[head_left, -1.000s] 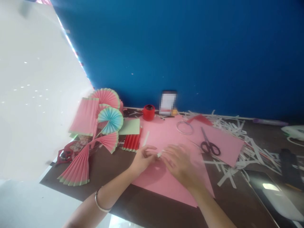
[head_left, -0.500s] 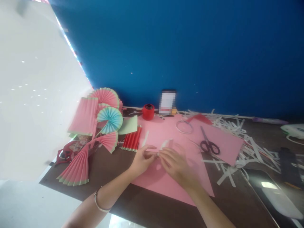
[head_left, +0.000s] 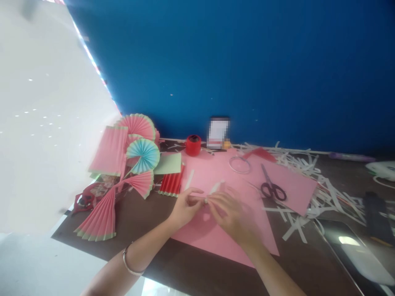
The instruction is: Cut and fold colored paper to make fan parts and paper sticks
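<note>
Fingertips meet over the pink sheet (head_left: 216, 238)!
Left hand (head_left: 185, 207) and right hand (head_left: 226, 211) pinch a small white strip (head_left: 217, 186) between them, just above the paper; scissors (head_left: 271, 189) lie to the right, pleated fans (head_left: 100, 213) to the left, all on the brown counter (head_left: 148, 259).

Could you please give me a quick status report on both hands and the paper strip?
Left hand and right hand pinching white strip over pink sheet. Scissors off to the right, not blocking.
</note>
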The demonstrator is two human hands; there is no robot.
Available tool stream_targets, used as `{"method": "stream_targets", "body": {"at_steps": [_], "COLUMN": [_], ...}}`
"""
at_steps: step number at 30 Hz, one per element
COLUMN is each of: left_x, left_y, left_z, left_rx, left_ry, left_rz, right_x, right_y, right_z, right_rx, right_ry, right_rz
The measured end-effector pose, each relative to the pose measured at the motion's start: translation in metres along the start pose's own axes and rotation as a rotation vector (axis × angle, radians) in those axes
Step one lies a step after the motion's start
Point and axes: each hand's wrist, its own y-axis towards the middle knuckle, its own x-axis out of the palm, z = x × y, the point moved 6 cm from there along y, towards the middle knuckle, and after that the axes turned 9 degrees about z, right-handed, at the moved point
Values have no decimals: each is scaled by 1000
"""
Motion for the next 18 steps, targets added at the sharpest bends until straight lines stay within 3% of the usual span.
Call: {"method": "stream_targets", "body": {"at_steps": [8,18], "left_x": [1,1], "left_y": [0,-1], "left_z": [0,3], "left_rx": [4,55], "left_ry": [-53,-26], "left_rz": [-20,-34], "right_x": [3,5], "right_y": [-2,-3], "right_z": [4,3], "right_rx": [-8,45], "right_ry": [-4,25], "right_rz": [45,-5]}}
